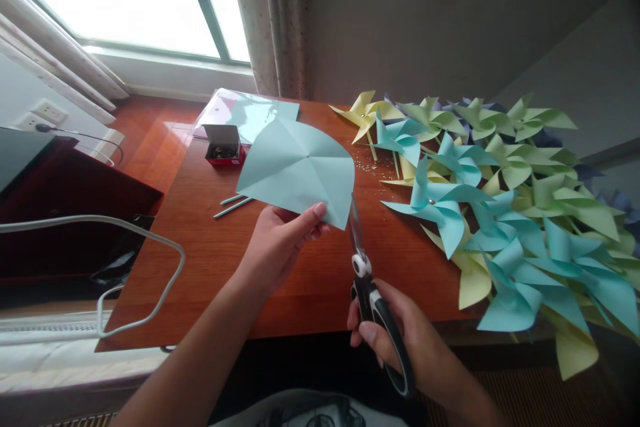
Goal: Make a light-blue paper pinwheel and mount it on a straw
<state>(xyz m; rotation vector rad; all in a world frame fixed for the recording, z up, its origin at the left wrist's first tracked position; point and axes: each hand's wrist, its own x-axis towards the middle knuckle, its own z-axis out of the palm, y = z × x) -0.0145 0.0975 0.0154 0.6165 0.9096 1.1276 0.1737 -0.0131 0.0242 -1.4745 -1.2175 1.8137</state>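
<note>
Left hand (280, 240): closed in a pinch, thumb on top and fingers beneath, on the near edge of one light blue paper sheet (295, 177). Sheet: creased from its middle, small mark at the centre, held over the table ahead of both hands. Right hand (410, 323): curled about the handles of one pair of scissors (362, 265), black and white; blades pointing away, just beside the sheet's right edge, contact not clear.

Table (315, 293): reddish wood, beneath both hands.

Beyond the left hand: light blue sticks (234, 205), lying close by, ends running under the sheet's outline; farther off, one small red box (225, 159), lid up, dark contents too small to tell; behind it, clear plastic packaging (220, 110) with flat blue paper (273, 111).

Ahead of the right hand: tiny pale beads (374, 168), scattered.

Right of the right hand: finished pinwheels, densely heaped and overlapping, taking up that side of the table; light blue (450, 213) nearest, with yellow (475, 280), green (515, 163) and purple behind.

Left of the left hand: one white cable (183, 257), looped over the table's edge, clear of the forearm.
</note>
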